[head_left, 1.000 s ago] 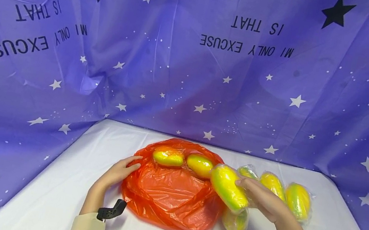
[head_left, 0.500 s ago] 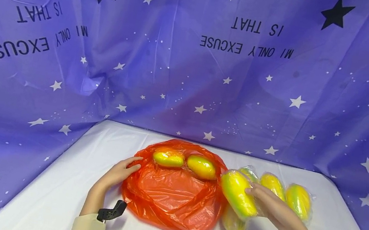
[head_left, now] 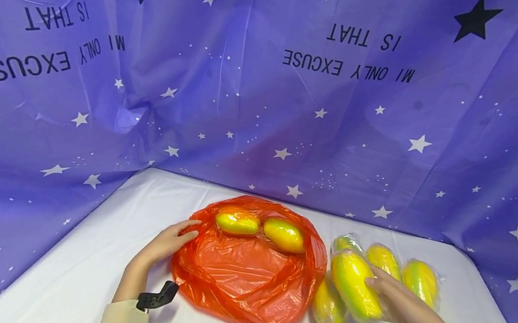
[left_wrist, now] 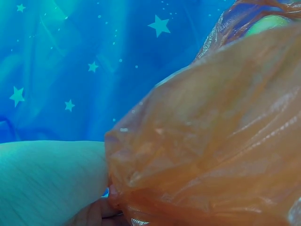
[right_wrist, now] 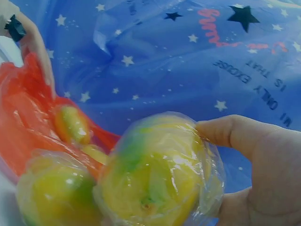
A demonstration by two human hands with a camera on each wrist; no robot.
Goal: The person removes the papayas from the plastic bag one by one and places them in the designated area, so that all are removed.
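Note:
My right hand [head_left: 411, 310] grips a yellow-green mango [head_left: 355, 286] in clear wrap, thumb on the near side. The right wrist view shows that mango [right_wrist: 153, 169] close up, its end towards the camera. A thin red plastic bag [head_left: 240, 273] lies spread with its mouth up. Inside it, along the far wall, are two mangoes [head_left: 237, 223]. At the bag's left rim, my left hand [head_left: 167, 242] holds the plastic between thumb and fingers. In the left wrist view the bag [left_wrist: 197, 141] hides most of those fingers.
Another wrapped mango [head_left: 329, 309] rests against the bag's right side, partly under the held one. Behind my right hand lie three more, including a mango [head_left: 382, 259] and a mango [head_left: 420, 283] at the far right. A purple starry curtain [head_left: 269, 100] borders the white table [head_left: 81, 269].
My right hand has carried the held mango rightward and nearer to me, from over the bag's right rim to above the table beside it. The left hand has stayed at the rim.

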